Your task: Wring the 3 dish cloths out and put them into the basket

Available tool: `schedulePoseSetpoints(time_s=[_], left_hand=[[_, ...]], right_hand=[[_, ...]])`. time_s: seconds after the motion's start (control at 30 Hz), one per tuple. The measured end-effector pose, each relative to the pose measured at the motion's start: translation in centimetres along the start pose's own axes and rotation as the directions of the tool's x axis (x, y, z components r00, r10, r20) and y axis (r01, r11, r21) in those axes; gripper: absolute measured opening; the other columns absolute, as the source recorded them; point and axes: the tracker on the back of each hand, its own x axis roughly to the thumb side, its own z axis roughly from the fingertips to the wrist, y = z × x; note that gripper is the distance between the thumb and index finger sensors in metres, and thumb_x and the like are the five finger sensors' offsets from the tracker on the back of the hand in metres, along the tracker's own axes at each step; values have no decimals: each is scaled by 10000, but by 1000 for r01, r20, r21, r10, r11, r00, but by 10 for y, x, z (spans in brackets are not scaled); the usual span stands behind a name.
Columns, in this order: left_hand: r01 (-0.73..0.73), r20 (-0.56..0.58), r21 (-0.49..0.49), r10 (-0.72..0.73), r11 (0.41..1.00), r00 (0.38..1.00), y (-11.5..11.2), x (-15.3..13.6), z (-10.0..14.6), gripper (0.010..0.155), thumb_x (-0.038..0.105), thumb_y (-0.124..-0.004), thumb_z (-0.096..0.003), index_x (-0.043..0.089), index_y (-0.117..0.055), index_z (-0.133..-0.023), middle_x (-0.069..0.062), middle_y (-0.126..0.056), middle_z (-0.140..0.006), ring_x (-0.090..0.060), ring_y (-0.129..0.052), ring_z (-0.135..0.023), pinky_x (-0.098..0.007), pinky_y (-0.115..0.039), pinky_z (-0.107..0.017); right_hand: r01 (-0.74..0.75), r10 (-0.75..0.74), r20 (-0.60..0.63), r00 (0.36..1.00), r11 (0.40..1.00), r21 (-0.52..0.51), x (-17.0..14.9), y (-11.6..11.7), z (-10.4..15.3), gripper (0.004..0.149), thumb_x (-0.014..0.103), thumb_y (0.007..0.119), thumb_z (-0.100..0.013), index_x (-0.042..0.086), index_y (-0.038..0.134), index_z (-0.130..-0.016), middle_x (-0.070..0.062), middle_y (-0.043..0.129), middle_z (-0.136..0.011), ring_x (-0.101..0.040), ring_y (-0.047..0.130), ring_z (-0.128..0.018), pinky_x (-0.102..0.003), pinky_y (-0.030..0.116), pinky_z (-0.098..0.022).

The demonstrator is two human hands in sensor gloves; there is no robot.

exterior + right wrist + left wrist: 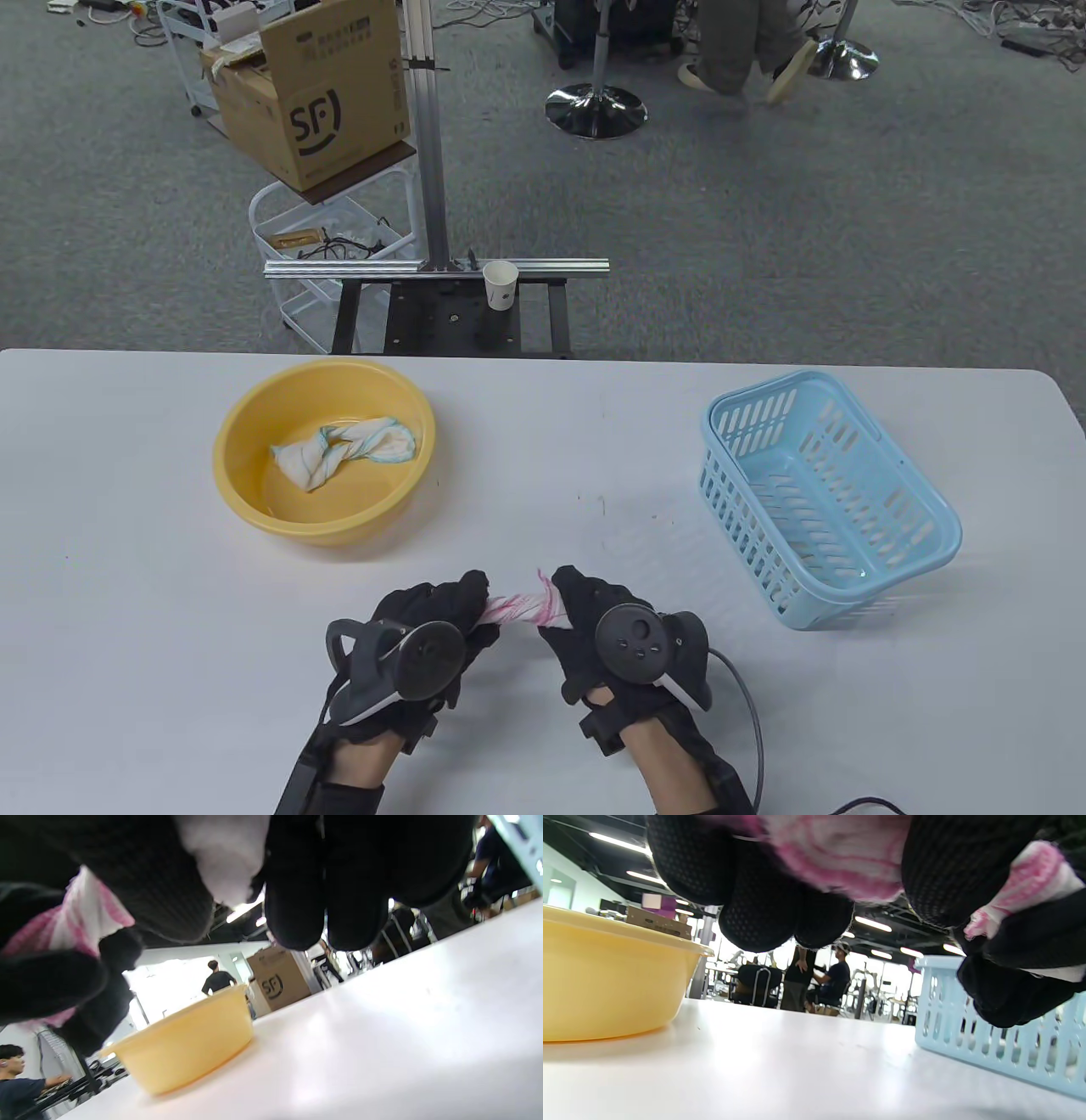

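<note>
Between your fingers, near the front edge of the counter [127,475], runs a pink cloth [519,608], twisted into a tight rope. Your left hand [433,624] curls round one end and your right hand [594,620] round the other, both held just above the counter; the wrist views show the pink-and-white fabric bunched under the gloved fingers [763,921] of each fist.

You are in the wringing step for this cloth, by the look of the twist. Next, you would need to finish the squeeze, then carry the cloth right and away from you to the basket [933,531] and let go over its open top. It leans with one long side raised, so aim for the middle.

Counting outward: one pink cloth in your hands; one blue-edged cloth [344,450], knotted up, lying in the bowl [242,433] to your left; no third cloth can be seen in any view. One yellow bowl, one light blue basket with nothing visible in it. So none are delivered yet, and the bowl cloth looks to be next.
</note>
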Motion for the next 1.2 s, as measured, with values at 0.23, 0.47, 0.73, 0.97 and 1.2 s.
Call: schedulePoseSetpoints(time_s=[0.23, 0.47, 0.73, 0.97, 1.2], left_hand=[[-110, -70, 25, 111, 994, 991, 1, -22, 1, 731, 563, -877, -400, 255, -641, -1020, 73, -889, -878, -254, -990, -703, -499, -785, -585], [-128, -71, -17, 126, 992, 989, -10, -22, 0, 716, 563, -870, -406, 250, -656, -1014, 70, -901, -870, -255, -998, -699, -499, -790, -581], [-150, -68, -49, 147, 987, 987, -16, -20, -1, 709, 562, -867, -410, 248, -662, -1012, 68, -906, -868, -258, -1002, -695, -500, -792, -580], [-164, -70, -60, 160, 985, 985, -17, -19, -1, 705, 563, -862, -411, 246, -667, -1010, 64, -910, -864, -258, -1005, -692, -500, -794, -579], [-175, -77, -73, 169, 982, 983, -17, -19, -1, 700, 563, -859, -413, 240, -677, -1007, 61, -918, -857, -260, -1011, -685, -501, -797, -576]], right_hand=[[-162, 161, -18, 987, 966, -203, 4, -47, -7, 638, 456, 895, -498, 213, 610, -1014, -151, 740, -987, -455, 751, -909, -679, 592, -664], [-232, 169, -235, 957, 933, -275, -23, -111, -20, 700, 541, 864, -504, 257, 551, -1062, -165, 524, -1106, -490, 516, -1021, -726, 428, -707], [-194, -10, -552, 834, 931, -310, -85, -153, -14, 764, 569, 837, -506, 258, 454, -1090, -162, 307, -1156, -481, 306, -1068, -732, 272, -733], [-219, -68, -727, 684, 931, -293, -125, -159, -1, 852, 606, 789, -510, 226, 308, -1102, -154, 181, -1164, -467, 197, -1078, -731, 181, -731], [-251, 17, -810, 587, 954, -162, -149, -145, 8, 930, 664, 754, -500, 182, 224, -1094, -152, 146, -1166, -465, 160, -1082, -733, 165, -723]])
